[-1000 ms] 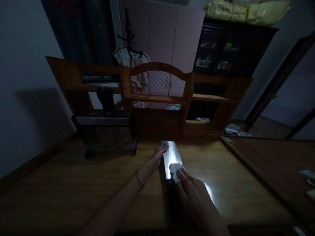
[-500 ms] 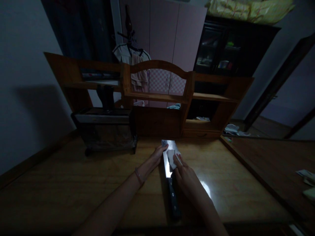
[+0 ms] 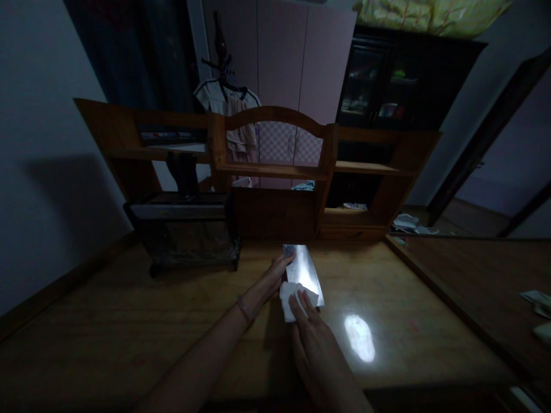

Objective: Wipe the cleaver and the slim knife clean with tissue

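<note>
A wide steel cleaver blade (image 3: 303, 268) lies flat on the wooden table (image 3: 129, 321), its tip pointing away from me. My left hand (image 3: 275, 275) rests with fingers stretched along the blade's left edge, holding it down. My right hand (image 3: 312, 330) presses a crumpled white tissue (image 3: 289, 298) onto the near end of the blade with its fingertips. The knife's dark handle is hidden under my right hand.
A dark glass tank (image 3: 185, 232) stands at the back left of the table. Behind it rises a wooden shelf unit (image 3: 275, 172). A bright light reflection (image 3: 360, 338) sits on the tabletop to the right. A second tabletop (image 3: 482, 287) with papers adjoins on the right.
My right hand slid the tissue up the blade, then back toward me to its near end. The left hand stayed on the blade's left edge. The handle is now covered.
</note>
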A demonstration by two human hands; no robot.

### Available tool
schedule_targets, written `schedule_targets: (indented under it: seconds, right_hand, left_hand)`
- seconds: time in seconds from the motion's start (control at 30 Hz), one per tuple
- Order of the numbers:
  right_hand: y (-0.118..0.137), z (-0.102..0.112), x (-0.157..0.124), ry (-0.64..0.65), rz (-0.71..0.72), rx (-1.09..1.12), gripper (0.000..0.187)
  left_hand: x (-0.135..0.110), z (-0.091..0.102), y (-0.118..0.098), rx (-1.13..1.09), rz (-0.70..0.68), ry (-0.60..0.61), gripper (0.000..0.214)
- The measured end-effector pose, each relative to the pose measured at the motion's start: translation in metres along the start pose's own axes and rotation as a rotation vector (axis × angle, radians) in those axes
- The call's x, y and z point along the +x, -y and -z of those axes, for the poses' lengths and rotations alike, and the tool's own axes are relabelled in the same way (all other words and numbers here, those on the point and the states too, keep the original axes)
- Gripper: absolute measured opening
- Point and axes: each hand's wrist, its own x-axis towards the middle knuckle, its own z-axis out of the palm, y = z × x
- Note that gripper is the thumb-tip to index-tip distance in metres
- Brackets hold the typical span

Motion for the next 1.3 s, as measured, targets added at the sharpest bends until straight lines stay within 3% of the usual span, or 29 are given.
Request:
schedule_targets:
  seconds: [0.5, 0.73, 0.87, 0.97, 1.1, 1.17, 1.23, 1.3]
  right_hand:
    - [0.006, 0.001, -0.037, -0.128, 0.148, 0.016, 0.068]
    - [-0.006, -0.009, -0.060, -0.175, 0.268, -0.072, 0.074]
    - [-0.014, -0.012, -0.074, -0.181, 0.344, -0.094, 0.080]
    - [-0.022, -0.005, -0.082, -0.139, 0.363, -0.079, 0.082]
    - [-0.034, 0.024, -0.092, -0.104, 0.400, 0.094, 0.068]
    - [-0.039, 0.040, -0.100, -0.018, 0.305, 0.137, 0.057]
    - [-0.040, 0.050, -0.107, -0.192, 0.119, 0.094, 0.049]
    - [-0.037, 0.054, -0.107, -0.340, 0.046, 0.091, 0.052]
  left_hand:
    - [-0.005, -0.004, -0.005, -0.031, 0.007, 0.019, 0.029]
    - [-0.006, -0.004, -0.005, -0.044, 0.007, 0.066, 0.029]
    - [-0.008, -0.006, -0.007, -0.044, 0.014, 0.030, 0.028]
    - [-0.010, -0.008, -0.008, -0.022, 0.000, 0.027, 0.030]
    - [-0.013, -0.011, -0.006, 0.085, -0.050, 0.009, 0.038]
    - [-0.015, -0.012, -0.006, 0.156, -0.078, 0.007, 0.044]
    - [-0.017, -0.012, -0.006, 0.199, -0.094, 0.027, 0.048]
    - [-0.019, -0.012, -0.006, 0.208, -0.114, 0.052, 0.048]
